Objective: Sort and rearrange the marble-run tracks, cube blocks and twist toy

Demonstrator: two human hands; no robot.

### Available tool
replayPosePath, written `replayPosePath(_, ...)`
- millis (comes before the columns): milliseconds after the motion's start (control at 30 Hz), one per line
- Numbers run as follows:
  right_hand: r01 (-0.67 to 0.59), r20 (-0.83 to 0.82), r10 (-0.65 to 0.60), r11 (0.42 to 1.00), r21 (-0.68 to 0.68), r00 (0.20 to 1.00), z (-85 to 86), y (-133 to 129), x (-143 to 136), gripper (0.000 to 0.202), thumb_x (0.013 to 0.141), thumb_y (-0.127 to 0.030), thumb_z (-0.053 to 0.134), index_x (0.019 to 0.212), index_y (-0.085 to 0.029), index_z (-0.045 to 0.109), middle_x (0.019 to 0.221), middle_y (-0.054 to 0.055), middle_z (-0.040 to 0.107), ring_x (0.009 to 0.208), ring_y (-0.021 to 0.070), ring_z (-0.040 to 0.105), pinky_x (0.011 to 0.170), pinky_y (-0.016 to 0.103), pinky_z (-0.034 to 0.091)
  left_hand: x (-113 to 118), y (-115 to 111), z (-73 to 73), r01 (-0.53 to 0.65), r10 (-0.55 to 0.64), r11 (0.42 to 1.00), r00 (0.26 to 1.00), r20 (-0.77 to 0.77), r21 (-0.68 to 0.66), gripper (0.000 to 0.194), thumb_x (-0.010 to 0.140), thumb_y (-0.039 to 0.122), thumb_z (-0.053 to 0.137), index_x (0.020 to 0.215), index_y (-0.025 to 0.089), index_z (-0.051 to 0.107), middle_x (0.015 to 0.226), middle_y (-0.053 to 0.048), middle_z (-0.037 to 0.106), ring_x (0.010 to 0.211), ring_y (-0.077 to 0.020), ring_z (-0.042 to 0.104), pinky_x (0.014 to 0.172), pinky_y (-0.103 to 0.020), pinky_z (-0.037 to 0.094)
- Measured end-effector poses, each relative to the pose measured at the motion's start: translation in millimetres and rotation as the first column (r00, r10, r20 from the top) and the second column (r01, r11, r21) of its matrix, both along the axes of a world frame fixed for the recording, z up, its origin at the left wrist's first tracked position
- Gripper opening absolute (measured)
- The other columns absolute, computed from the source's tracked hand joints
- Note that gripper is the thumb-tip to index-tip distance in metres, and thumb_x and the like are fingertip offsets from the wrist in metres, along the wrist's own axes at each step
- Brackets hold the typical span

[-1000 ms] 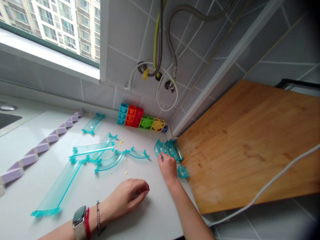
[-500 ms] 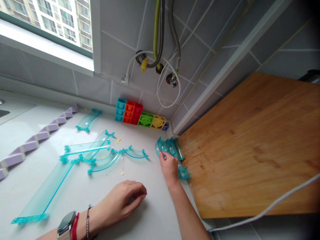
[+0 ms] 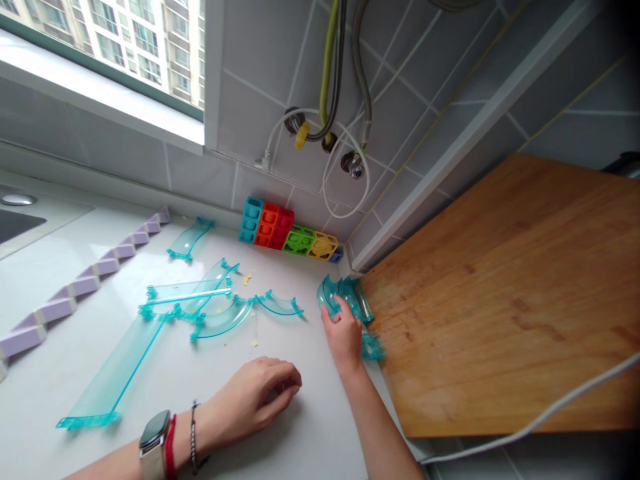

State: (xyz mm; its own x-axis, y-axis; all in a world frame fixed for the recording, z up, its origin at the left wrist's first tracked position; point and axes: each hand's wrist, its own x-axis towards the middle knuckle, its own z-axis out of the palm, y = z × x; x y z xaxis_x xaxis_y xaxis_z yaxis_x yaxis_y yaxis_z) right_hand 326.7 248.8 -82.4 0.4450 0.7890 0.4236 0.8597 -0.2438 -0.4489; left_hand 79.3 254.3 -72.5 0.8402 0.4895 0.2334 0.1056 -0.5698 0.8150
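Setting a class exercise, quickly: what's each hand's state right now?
Left hand: loosely curled; cannot tell whether it holds anything.
Right hand: open, at the curved plastic pieces; contact unclear.

daylight comes through a window [image 3: 100, 72] at the upper left, with a pale building [image 3: 145, 40] beyond it; grey tiled walls [image 3: 265, 47] with light grout meet in a corner behind a white countertop [image 3: 325, 427], a sink [image 3: 57, 217] shows at the left edge, and a wooden board [image 3: 490, 300] stands at the right

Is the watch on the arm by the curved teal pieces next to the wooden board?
No, the watch is on the left wrist; the right hand is at the curved teal pieces.
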Motion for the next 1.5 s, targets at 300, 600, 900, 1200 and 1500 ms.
replayPosePath(300,-0.516,0.111,0.52,0.854,-0.06,0.847,15.1,12,-44,0.025,0.097,-0.026,0.059,0.113,-0.021,0.077,0.105,0.011,0.072,0.099,0.0257,0.065,0.093,0.037,0.054,0,-2,-1.6,0.008,-0.009,1.0,0.998,0.06,0.022,0.016,0.093,0.016,0.054,0.096,0.021,0.069,0.083,-0.002,0.072,0.07,-0.015,0.064,0.069,-0.025,0.049)
replayPosePath(600,-0.541,-0.007,0.541,0.84,-0.041,0.841,-7.0,27,-51,0.052,0.094,-0.027,0.066,0.145,-0.021,0.059,0.144,0.013,0.061,0.142,0.0312,0.046,0.12,0.05,0.04,-12,22,16.8,-0.254,0.243,0.912,0.967,0.075,0.322,0.017,0.095,0.016,0.053,0.099,0.021,0.068,0.103,-0.008,0.073,0.104,-0.0263,0.063,0.094,-0.04,0.048)
replayPosePath(900,-0.508,-0.164,0.5,0.862,-0.006,0.85,-3.2,19,-43,0.041,0.089,-0.035,0.076,0.129,-0.024,0.072,0.117,0.01,0.065,0.114,0.0268,0.06,0.105,0.041,0.05,-34,58,4.2,-0.516,0.719,0.617,0.677,-0.16,0.594,0.038,0.092,0.031,0.063,0.128,0.02,0.064,0.137,-0.017,0.062,0.114,-0.038,0.063,0.09,-0.049,0.047)
replayPosePath(1200,-0.51,-0.433,0.515,0.849,0.138,0.74,1.6,19,-44,0.031,0.098,-0.042,0.061,0.116,-0.022,0.077,0.101,0.007,0.07,0.09,0.02,0.066,0.083,0.032,0.052,-34,65,4.6,-0.529,0.634,0.721,0.764,-0.119,0.449,0.035,0.103,0.04,0.049,0.129,0.02,0.06,0.124,-0.014,0.07,0.108,-0.0339,0.067,0.092,-0.046,0.049)
replayPosePath(1500,-0.355,-0.799,0.423,0.891,0.282,0.427,-2.7,22,-50,0.048,0.097,-0.057,0.055,0.114,-0.018,0.078,0.079,0.003,0.064,0.073,0.0168,0.059,0.068,0.029,0.048,-26,58,17.0,-0.646,0.647,0.762,0.758,0.086,-0.045,0.043,0.107,0.05,0.039,0.134,0.021,0.055,0.111,-0.011,0.07,0.099,-0.0267,0.07,0.093,-0.042,0.05)
